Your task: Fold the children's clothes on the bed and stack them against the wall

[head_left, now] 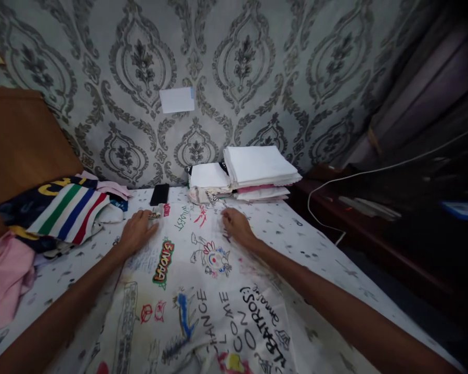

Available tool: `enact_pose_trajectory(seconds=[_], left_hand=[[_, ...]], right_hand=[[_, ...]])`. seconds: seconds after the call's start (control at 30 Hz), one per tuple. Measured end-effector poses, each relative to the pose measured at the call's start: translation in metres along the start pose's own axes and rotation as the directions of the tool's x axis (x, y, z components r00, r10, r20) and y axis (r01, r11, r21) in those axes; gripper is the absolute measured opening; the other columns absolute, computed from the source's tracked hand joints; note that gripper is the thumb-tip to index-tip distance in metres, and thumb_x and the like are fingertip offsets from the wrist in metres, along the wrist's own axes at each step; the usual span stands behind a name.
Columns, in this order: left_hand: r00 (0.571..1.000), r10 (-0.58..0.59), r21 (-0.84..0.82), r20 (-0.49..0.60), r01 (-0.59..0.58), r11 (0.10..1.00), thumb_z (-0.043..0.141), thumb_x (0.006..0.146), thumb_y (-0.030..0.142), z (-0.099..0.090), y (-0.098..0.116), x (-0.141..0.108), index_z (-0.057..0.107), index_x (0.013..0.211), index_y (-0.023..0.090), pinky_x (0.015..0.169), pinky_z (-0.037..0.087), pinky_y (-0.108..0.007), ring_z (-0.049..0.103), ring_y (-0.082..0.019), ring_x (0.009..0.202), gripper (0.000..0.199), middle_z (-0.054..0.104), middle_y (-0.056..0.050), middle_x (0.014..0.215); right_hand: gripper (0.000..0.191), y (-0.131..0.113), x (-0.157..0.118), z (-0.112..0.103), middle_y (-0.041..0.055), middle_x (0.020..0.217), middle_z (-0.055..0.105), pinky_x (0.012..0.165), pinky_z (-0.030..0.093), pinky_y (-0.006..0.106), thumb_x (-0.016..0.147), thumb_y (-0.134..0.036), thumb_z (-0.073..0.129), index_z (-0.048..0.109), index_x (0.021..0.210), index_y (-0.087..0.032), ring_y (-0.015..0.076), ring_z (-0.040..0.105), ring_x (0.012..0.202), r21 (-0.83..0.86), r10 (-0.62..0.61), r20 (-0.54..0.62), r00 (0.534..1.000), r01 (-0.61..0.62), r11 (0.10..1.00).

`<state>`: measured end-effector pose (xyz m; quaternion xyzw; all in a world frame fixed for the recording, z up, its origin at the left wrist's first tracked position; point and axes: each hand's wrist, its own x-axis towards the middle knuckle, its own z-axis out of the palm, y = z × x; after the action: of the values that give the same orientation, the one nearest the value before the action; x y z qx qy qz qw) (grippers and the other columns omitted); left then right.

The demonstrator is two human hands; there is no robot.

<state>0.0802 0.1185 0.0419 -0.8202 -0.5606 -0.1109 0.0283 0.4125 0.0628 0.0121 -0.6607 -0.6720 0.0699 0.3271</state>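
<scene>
A white cloth (195, 301) covered in coloured drawings and hand lettering lies spread over the bed in front of me, its near part slightly rumpled. At its far left corner is my left hand (138, 229), fingers and thumb closed on the edge. My right hand (237, 226) has its fingers curled in a pinch at the far right corner. Just beyond the cloth's far edge lies a black phone (159, 195). Whether the cloth is a garment I cannot tell.
Folded white cloths (261, 163) are stacked against the wall, beside a lower folded pile (209, 176). To the left lie a striped cloth (68, 213) and a pink cloth (8, 280), near a brown wooden board (23, 156). A white cable (323, 186) hangs at the right.
</scene>
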Motion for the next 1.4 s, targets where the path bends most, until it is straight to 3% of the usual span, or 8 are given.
enact_pose_trajectory(seconds=[0.2,0.37,0.53,0.63,0.77,1.07,1.23,1.4], left_hand=[[0.996,-0.085,0.162,-0.021,0.087,0.983,0.048,0.093,0.044,0.012,0.033,0.048,0.054,0.118,0.010,0.091,0.049,-0.044,0.057,-0.035,0.116,0.042,0.063,-0.020,0.121],[0.979,-0.186,0.157,0.079,0.172,0.972,0.037,0.094,0.022,0.013,0.016,0.062,0.056,0.117,0.016,0.077,0.050,-0.038,0.066,-0.032,0.104,0.030,0.070,-0.016,0.112],[0.977,-0.206,0.082,0.050,0.202,0.976,0.041,0.089,0.022,-0.006,-0.006,0.066,0.062,0.107,0.020,0.072,0.047,-0.033,0.068,-0.029,0.095,0.028,0.074,-0.012,0.100],[0.989,-0.140,-0.023,-0.044,0.139,0.990,0.042,0.086,0.024,-0.026,-0.019,0.053,0.063,0.103,0.020,0.076,0.048,-0.031,0.068,-0.026,0.091,0.028,0.074,-0.008,0.095],[0.993,-0.076,-0.164,-0.087,0.061,0.985,0.042,0.085,0.035,-0.044,-0.040,0.006,0.058,0.121,0.021,0.081,0.051,-0.033,0.069,-0.022,0.079,0.041,0.074,-0.006,0.108],[0.978,0.199,-0.131,0.066,-0.189,0.973,0.040,0.081,0.035,-0.009,-0.070,-0.088,0.070,0.104,0.029,0.091,0.055,-0.038,0.064,-0.028,0.113,0.038,0.070,-0.003,0.122],[0.972,0.178,-0.117,0.154,-0.161,0.980,0.044,0.074,0.031,-0.017,-0.069,-0.077,0.070,0.101,0.029,0.091,0.054,-0.041,0.065,-0.030,0.111,0.038,0.070,-0.004,0.121],[0.984,0.158,-0.176,0.084,-0.142,0.974,0.035,0.084,0.041,-0.016,-0.056,-0.036,0.066,0.102,0.024,0.088,0.053,-0.037,0.068,-0.027,0.098,0.040,0.074,-0.007,0.106]], right_hand=[[0.042,-0.037,0.072,0.019,0.0152,0.131,0.055,0.084,0.050,0.037,0.091,-0.039,0.060,0.051,0.127,-0.019,0.0284,0.062,0.106,-0.347,0.022,0.114,0.993,0.020,0.938],[0.026,-0.047,0.098,0.038,0.0178,0.127,0.058,0.087,0.050,0.040,0.097,-0.021,0.043,0.057,0.119,-0.016,0.0290,0.065,0.106,-0.331,0.098,0.061,0.993,-0.072,0.941],[0.028,-0.034,0.107,0.016,0.0127,0.107,0.070,0.087,0.051,0.034,0.097,-0.019,0.038,0.064,0.107,-0.016,0.0253,0.067,0.104,-0.228,0.094,0.006,0.996,-0.090,0.969],[0.025,-0.026,0.094,-0.013,0.0026,0.070,0.066,0.064,0.053,0.028,0.096,-0.022,0.039,0.062,0.103,-0.016,0.0193,0.069,0.069,0.091,0.143,-0.037,0.989,-0.139,0.986],[0.025,-0.012,0.029,-0.066,-0.0045,0.055,0.056,0.048,0.047,0.026,0.085,-0.045,0.062,0.060,0.090,-0.020,0.0153,0.060,0.047,0.627,0.098,-0.004,0.995,-0.073,0.775],[0.019,-0.006,-0.151,-0.112,0.0064,0.103,0.074,0.085,0.054,0.035,0.089,-0.035,0.060,0.073,0.097,-0.023,0.0200,0.068,0.094,0.270,-0.138,0.427,0.894,0.019,0.963],[0.030,0.000,-0.122,-0.107,0.0058,0.088,0.075,0.066,0.053,0.026,0.093,-0.042,0.055,0.073,0.097,-0.018,0.0163,0.069,0.075,0.307,0.091,0.392,0.915,-0.224,0.925],[0.040,0.005,-0.046,-0.073,0.0072,0.074,0.073,0.059,0.048,0.024,0.096,-0.043,0.050,0.072,0.077,-0.016,0.0150,0.067,0.061,-0.006,0.472,0.164,0.866,-0.478,0.879]])
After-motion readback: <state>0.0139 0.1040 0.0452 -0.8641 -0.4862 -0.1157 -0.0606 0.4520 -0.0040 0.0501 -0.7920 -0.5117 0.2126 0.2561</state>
